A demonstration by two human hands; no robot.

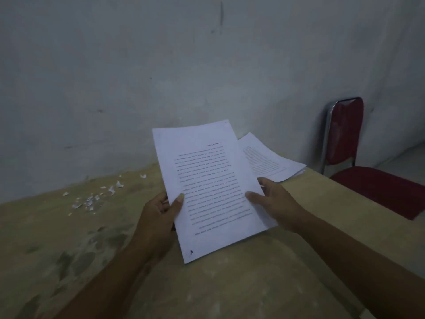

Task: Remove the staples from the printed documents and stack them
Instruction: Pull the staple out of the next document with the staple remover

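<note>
Held item: one printed document (207, 185), white sheets, block of small black text running upside down to the viewer, dark mark at the near left corner. It is tilted, raised above the table (230, 284), centre of view.

Left hand (158, 217): grips the left edge, thumb on top.

Right hand (273, 201): grips the right edge, thumb on the page, fingers (264, 181) curled behind the sheets.

On the table: one pile (273, 160) of printed sheets, far right, behind the held document. Scattered white paper scraps (92, 199), far left; too small to count.

One red chair (345, 134), right of the table.
</note>
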